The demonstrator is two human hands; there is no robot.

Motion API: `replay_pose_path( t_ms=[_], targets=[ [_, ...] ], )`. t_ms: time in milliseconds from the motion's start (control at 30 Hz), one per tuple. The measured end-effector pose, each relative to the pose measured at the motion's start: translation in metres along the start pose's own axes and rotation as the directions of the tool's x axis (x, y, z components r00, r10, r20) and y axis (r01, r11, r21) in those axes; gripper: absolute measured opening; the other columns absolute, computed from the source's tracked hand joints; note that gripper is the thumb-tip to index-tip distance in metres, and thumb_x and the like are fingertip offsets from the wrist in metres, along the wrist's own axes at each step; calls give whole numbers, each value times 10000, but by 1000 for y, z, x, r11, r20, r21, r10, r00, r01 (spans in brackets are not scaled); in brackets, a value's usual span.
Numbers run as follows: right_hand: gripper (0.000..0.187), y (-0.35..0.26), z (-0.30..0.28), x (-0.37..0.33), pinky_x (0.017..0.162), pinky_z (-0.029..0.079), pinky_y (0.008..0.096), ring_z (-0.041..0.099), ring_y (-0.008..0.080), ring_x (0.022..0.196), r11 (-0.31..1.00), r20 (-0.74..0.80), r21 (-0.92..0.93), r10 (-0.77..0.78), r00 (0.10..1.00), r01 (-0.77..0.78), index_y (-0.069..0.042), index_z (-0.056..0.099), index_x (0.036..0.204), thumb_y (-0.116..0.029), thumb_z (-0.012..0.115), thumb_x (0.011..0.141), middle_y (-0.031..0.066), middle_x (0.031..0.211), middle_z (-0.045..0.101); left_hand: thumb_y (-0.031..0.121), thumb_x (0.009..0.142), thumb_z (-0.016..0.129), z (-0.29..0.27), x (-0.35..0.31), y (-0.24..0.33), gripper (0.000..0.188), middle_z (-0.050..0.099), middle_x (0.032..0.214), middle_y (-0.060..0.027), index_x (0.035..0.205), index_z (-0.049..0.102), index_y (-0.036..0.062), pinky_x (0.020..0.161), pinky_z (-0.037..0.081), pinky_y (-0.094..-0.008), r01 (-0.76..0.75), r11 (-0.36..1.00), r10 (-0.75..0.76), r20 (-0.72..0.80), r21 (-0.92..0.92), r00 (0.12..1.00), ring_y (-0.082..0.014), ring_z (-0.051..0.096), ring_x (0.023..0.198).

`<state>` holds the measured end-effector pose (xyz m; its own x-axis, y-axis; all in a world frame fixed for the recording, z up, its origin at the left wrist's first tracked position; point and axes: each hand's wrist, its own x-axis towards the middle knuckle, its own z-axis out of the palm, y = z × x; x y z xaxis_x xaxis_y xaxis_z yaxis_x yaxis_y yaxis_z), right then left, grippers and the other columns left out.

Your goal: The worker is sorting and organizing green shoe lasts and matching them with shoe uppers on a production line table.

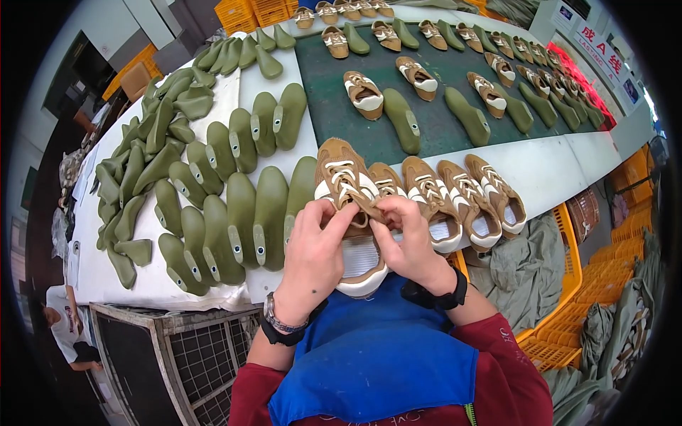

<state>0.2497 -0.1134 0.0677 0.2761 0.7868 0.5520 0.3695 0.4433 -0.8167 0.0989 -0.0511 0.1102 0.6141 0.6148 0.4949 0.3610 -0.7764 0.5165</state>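
Observation:
A brown sneaker [337, 152] with white laces and white trim is in front of me at the table's near edge, toe pointing away and heel toward my blue apron. My left hand [312, 245] pinches the tongue and lacing edge from the left. From the other side, my right hand [410, 245] grips the same area between thumb and fingers, spreading the opening. A pale ribbed insole shows inside. Right beside it stands a row of similar sneakers [490, 188], partly covered by my right hand. Green shoe lasts [271, 213] stand immediately left of my left hand.
More green lasts [160, 124] lie piled at the far left of the white table. Sneakers and lasts alternate across a green mat [330, 85]. Yellow crates [568, 284] with grey-green cloth are at the right; a metal mesh cart [160, 334] stands at lower left. Another person [64, 319] is at far left.

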Motion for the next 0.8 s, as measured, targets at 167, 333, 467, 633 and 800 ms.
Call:
replay_pose_path(
  t_ms=[167,333,467,633,800],
  targets=[
    [329,1,-1,-3,578,492,278,614,198,660,999,-8,-25,-22,1000,22,-38,462,1097,63,569,802,130,846,590,-103,685,540,2,5,-8,274,466,878,-118,892,625,55,694,434,-344,-51,989,58,48,-138,997,-281,494,785],
    [402,9,-10,1,600,463,217,577,94,738,946,-97,260,226,969,-195,-48,358,1199,55,522,847,91,943,551,-139,696,495,-2,-4,-15,184,431,886,-94,753,578,16,716,408,-278,-19,952,60,124,-305,990,-220,475,815],
    [403,14,-7,3,603,461,214,577,93,735,939,-69,291,211,975,-182,-53,366,1205,48,527,849,86,937,556,-125,722,515,1,-5,-19,213,443,908,-88,809,635,28,712,421,-281,18,931,7,66,-366,998,-205,491,806],
    [417,16,-14,-2,611,487,255,577,110,699,973,92,-25,229,969,-228,-77,455,1204,11,588,819,75,930,572,-10,793,599,13,-10,-17,485,510,1102,-110,1262,486,48,843,439,-322,203,922,-221,-17,-330,975,-209,537,954],
    [408,13,-66,9,642,501,252,567,110,733,954,-135,-126,254,958,-271,-73,513,1172,-6,637,788,55,917,571,125,805,643,22,-32,-35,556,535,1178,-188,1307,424,27,912,434,-377,363,820,-350,114,-443,930,-299,534,1090]
  ],
)
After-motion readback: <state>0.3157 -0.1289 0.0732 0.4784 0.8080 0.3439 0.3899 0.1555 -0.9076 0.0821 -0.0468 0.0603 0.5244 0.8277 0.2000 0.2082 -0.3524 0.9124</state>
